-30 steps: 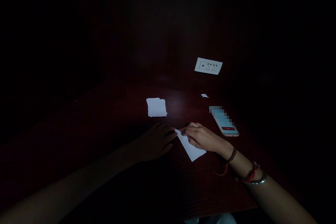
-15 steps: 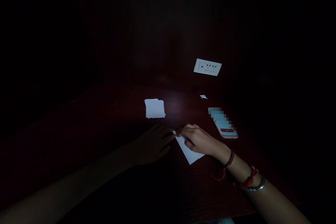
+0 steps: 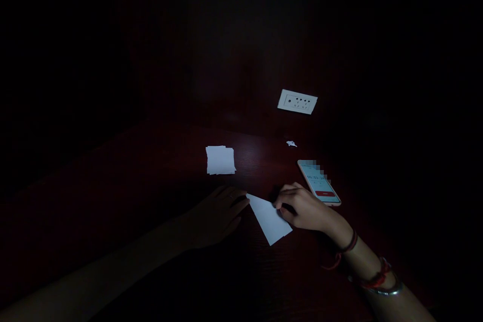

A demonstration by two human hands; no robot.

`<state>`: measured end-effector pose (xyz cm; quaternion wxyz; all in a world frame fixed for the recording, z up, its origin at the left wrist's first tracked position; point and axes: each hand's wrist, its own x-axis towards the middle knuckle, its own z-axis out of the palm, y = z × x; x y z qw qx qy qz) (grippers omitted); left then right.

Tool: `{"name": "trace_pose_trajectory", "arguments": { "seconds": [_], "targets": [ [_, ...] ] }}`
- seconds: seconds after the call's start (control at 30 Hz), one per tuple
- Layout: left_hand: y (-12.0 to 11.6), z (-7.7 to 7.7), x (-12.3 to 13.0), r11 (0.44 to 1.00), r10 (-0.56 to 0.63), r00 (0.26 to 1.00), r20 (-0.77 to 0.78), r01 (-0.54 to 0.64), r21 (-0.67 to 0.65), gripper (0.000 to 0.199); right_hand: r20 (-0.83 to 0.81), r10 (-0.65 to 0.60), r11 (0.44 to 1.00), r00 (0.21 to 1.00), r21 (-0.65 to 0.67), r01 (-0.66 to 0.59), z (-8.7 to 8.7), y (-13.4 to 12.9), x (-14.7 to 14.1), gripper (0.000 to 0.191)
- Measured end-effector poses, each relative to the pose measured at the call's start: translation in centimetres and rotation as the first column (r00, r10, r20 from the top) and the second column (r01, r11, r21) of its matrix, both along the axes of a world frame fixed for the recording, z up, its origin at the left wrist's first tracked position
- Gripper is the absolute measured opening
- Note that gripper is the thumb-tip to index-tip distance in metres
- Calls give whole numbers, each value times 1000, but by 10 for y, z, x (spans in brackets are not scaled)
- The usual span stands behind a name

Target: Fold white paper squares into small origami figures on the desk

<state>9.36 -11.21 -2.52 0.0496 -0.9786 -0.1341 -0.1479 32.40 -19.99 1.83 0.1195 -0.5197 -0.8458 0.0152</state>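
Observation:
A folded piece of white paper lies on the dark red table, narrowing to a point at its upper left. My left hand, deep in shadow, rests beside that point with its fingers stretched out, the fingertips touching the tip. On the paper's upper right edge is my right hand, its fingers curled and pressed together there. A stack of white paper pieces sits beyond my left hand.
Right of the paper lies a phone with a lit timer screen. Small white scraps lie near the back, below a wall socket. Darkness hides the surroundings of the table.
My right hand has slid to the right along the paper's upper edge, away from the pointed tip. My left hand stays at the tip. The view has shifted slightly.

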Motion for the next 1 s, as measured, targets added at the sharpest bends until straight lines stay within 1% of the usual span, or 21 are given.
{"name": "trace_pose_trajectory", "arguments": {
  "seconds": [0.2,0.27,0.33,0.53,0.6,0.7,0.83,0.9,1.0],
  "targets": [
    [1,-5,3,1000,-13,999,31,13,-2,37,-162,-82,996,983,25,87,-19,12,-3,17],
    [2,-5,3,1000,-26,999,47,25,14,37,-195,-133,990,972,19,139,-24,16,-6,19],
    [2,-5,4,999,-33,998,59,31,30,37,-224,-193,981,955,-9,196,-27,18,-9,17],
    [-1,-3,5,996,-33,997,75,27,80,36,-300,-320,947,898,-126,296,-26,20,-15,5],
    [-2,-2,6,996,-34,997,73,28,82,35,-318,-337,941,886,-142,306,-27,21,-16,5],
    [-2,0,7,997,-10,997,73,5,71,36,-334,-338,940,880,-160,300,-30,22,-15,11],
    [-1,7,10,1000,7,998,63,-9,21,30,-356,-361,932,862,-159,325,-32,22,-15,8],
    [-1,10,11,1000,0,998,67,-1,11,27,-347,-384,923,855,-169,346,-30,22,-16,8],
    [1,11,13,1000,-15,994,109,15,3,22,-289,-419,906,861,-201,373,-25,21,-21,7]
  ]
}}
